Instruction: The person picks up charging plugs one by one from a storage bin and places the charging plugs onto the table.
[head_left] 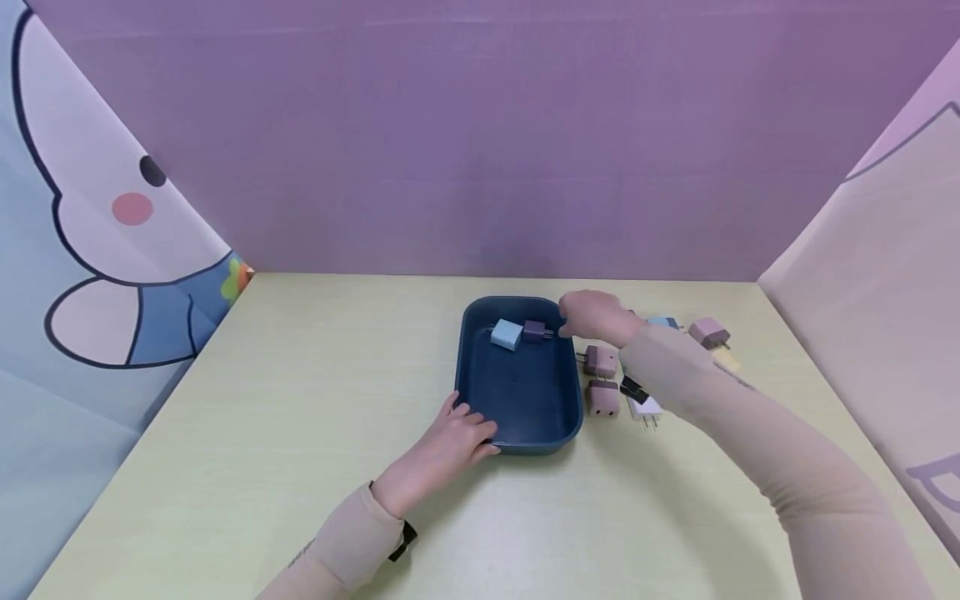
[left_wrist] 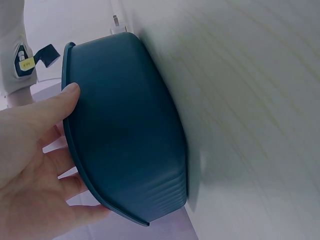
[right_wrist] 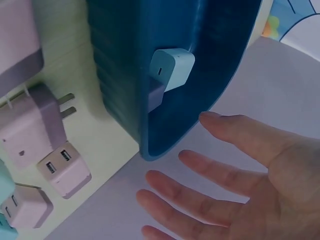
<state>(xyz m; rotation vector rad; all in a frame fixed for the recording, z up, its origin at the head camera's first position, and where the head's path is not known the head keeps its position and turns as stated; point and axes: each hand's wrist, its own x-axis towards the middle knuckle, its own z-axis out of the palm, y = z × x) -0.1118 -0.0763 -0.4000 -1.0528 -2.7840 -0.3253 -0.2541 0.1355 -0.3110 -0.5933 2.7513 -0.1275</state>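
A dark blue plastic bin [head_left: 517, 400] stands on the table. Inside its far end lie a light blue charger plug [head_left: 506, 335] and a dark purple charger plug [head_left: 534, 332]. My left hand [head_left: 453, 437] grips the bin's near left rim, the thumb [left_wrist: 70, 97] on the outer wall and the other fingers over the rim. Above the far right corner of the bin is my right hand [head_left: 596, 317]. Its fingers are spread and hold nothing in the right wrist view [right_wrist: 220, 180].
Right of the bin lie two pink-and-purple charger plugs [head_left: 601, 361], one behind the other. A white plug [head_left: 645, 408], a blue one [head_left: 663, 322] and another pink one [head_left: 709, 332] lie farther right, partly behind the right arm. A purple backdrop [head_left: 480, 150] rises behind the table.
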